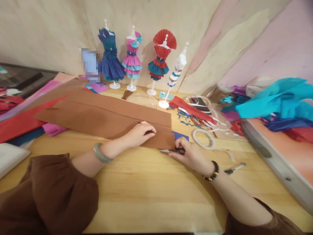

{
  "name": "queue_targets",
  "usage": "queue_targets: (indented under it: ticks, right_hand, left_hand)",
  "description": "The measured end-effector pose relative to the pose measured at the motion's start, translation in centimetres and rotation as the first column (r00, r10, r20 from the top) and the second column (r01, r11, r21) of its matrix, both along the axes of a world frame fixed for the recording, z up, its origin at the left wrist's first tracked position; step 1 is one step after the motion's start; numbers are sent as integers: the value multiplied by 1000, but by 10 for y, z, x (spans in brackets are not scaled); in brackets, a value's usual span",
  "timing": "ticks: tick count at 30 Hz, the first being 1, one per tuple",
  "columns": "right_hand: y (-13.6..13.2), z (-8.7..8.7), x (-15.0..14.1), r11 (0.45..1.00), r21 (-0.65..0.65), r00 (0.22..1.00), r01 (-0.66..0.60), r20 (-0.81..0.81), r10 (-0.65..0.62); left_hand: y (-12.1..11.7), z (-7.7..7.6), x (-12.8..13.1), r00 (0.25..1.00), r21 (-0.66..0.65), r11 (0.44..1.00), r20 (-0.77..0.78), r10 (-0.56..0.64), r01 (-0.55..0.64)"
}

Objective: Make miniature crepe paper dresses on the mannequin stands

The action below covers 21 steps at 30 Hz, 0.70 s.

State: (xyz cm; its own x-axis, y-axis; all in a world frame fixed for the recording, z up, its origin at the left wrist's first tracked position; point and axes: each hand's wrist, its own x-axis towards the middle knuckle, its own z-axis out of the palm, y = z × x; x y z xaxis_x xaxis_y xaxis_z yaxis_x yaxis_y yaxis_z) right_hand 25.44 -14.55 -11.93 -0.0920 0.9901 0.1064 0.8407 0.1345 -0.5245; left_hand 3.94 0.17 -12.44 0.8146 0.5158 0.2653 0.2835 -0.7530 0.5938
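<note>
Curled left hand [143,133] rests on a brown sheet [97,117], seemingly steadying it; any pinch is unclear.
The brown sheet lies back from the tabletop [146,189]'s near edge, likely for working room; right hand [189,153] pinches scissors [166,151] at its border.

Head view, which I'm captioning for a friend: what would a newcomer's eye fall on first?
Probably the three miniature dresses on white stands at the back of the table, above all the red one with its fan collar. Next, the broad brown material, with the left hand on it and the right hand holding scissors by its near right corner. The turquoise material at far right also stands out.
</note>
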Motion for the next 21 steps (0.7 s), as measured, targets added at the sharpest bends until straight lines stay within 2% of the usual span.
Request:
queue_targets:
  ticks: [11,21]
  right_hand:
    - [1,-5,1,999,16,996,-34,-77,36]
    - [0,-1,-2,995,64,993,-80,-80,85]
  left_hand:
    - [1,-1,1,1000,18,1000,-5,-11,11]
    - [1,-1,2,1000,29,999,-1,-23,23]
